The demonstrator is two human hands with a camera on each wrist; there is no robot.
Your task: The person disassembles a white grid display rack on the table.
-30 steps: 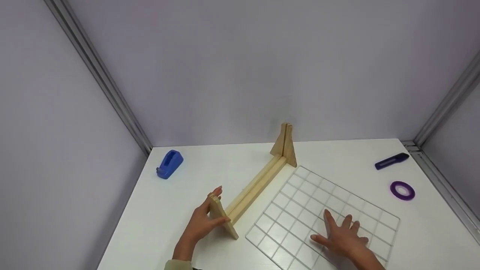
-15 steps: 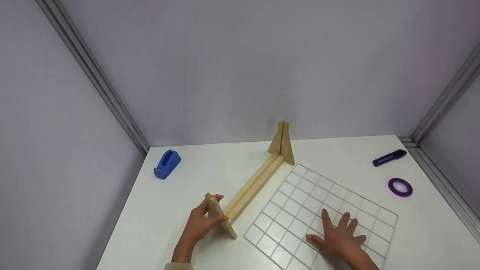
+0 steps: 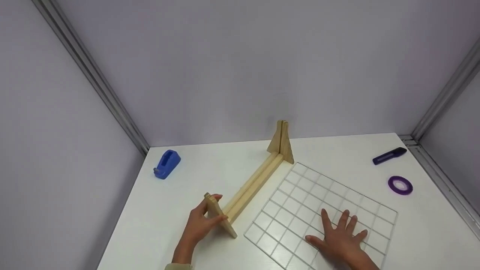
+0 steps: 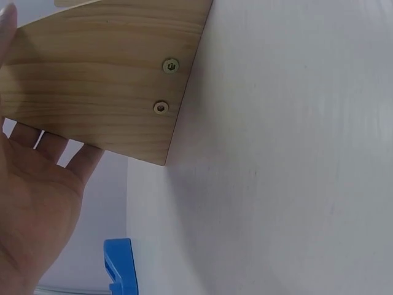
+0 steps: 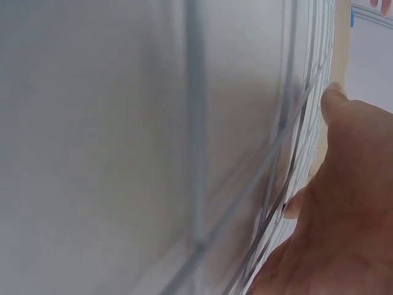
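A wooden stand (image 3: 255, 185) lies diagonally on the white table, two rails joining an upright end piece at each end. My left hand (image 3: 200, 223) grips the near end piece (image 3: 221, 215), thumb on its outer side and fingers behind its edge. In the left wrist view that wooden end piece (image 4: 110, 80) shows two bolt heads low on its face. To the right of the stand a white wire grid panel (image 3: 296, 210) lies flat. My right hand (image 3: 341, 240) rests on the grid with fingers spread, and the right wrist view shows its wires (image 5: 270, 160) close under the palm.
A blue tape dispenser (image 3: 167, 164) stands at the back left of the table (image 3: 176, 210). At the right are a dark utility knife (image 3: 390, 155) and a purple ring-shaped roll (image 3: 400, 185). Grey panel walls (image 3: 225, 75) enclose the back and sides.
The whole head view has shifted slightly. My left hand keeps its grip on the stand's end piece, and my right hand stays spread on the grid with hardly any movement.
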